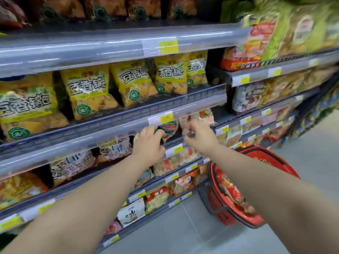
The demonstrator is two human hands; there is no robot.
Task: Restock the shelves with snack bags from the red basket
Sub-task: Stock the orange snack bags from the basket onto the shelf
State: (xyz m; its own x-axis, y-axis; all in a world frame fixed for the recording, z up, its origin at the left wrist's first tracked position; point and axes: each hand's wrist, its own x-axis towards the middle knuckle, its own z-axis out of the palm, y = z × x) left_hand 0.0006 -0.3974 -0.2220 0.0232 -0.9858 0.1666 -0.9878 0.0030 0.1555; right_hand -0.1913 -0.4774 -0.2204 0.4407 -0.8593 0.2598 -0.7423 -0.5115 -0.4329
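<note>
Both my arms reach into the shelf level under the yellow bags. My left hand (pixel 149 142) curls its fingers round a snack bag with a red and green label (pixel 169 130) at the shelf front. My right hand (pixel 199 136) pinches a clear bag with an orange and white print (pixel 205 116) just to the right of it. The red basket (pixel 256 189) stands on the floor at the lower right, with red snack bags (pixel 231 193) inside it.
Yellow snack bags (pixel 88 90) fill the shelf above my hands. Lower shelves hold several rows of other snack bags (pixel 157 198). A second shelf unit (pixel 275 74) stands to the right. Grey floor (pixel 183 235) runs along the aisle.
</note>
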